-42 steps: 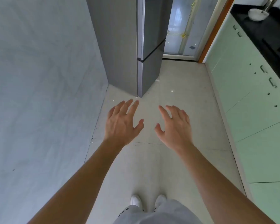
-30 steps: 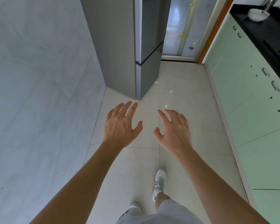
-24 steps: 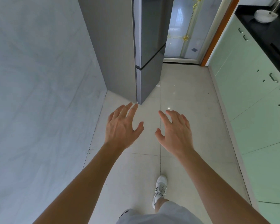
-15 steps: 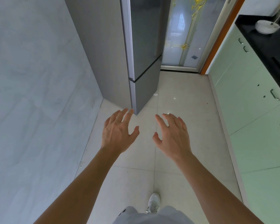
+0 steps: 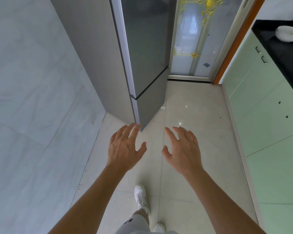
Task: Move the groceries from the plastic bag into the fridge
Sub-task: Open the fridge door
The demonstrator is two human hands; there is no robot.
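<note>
Left hand (image 5: 125, 149) and right hand (image 5: 183, 151) are held out, fingers spread, nothing gripped. The fridge (image 5: 145, 48) is seen just ahead, its 2 doors closed. No plastic bag is seen. A limp, light bag is expected, best taken by its handles.

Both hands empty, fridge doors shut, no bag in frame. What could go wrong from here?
1. The empty left hand is spread close to the near corner edge of the fridge; it may knock against it.
2. The right hand is empty too and no plastic bag is in view; the groceries may be somewhere behind.
3. The glossy floor under the white shoe might be slippery.
</note>
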